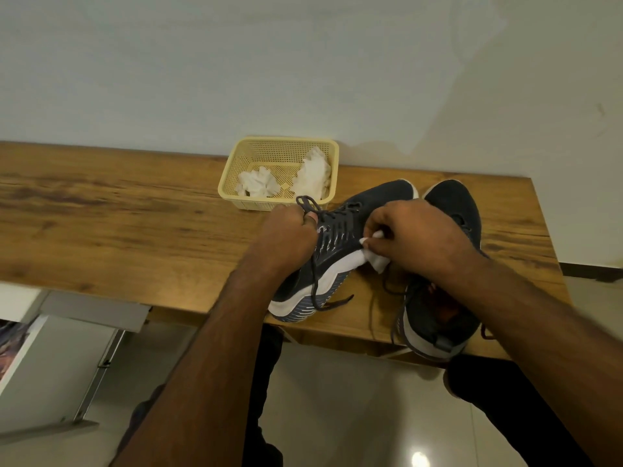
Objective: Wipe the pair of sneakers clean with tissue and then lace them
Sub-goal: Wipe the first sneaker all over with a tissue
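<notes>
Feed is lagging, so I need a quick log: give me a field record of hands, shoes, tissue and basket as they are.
left hand: grips tilted sneaker at its laces
right hand: pinches tissue against that sneaker's side
other sneaker: upright on table, laces loose
basket: at the wall, holds crumpled tissues
stage: wiping; lacing not done

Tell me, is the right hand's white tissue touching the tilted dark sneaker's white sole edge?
Touching. The head view shows the white tissue, pinched by the right hand, pressed against the tilted dark sneaker's white sole edge with no gap.
</notes>
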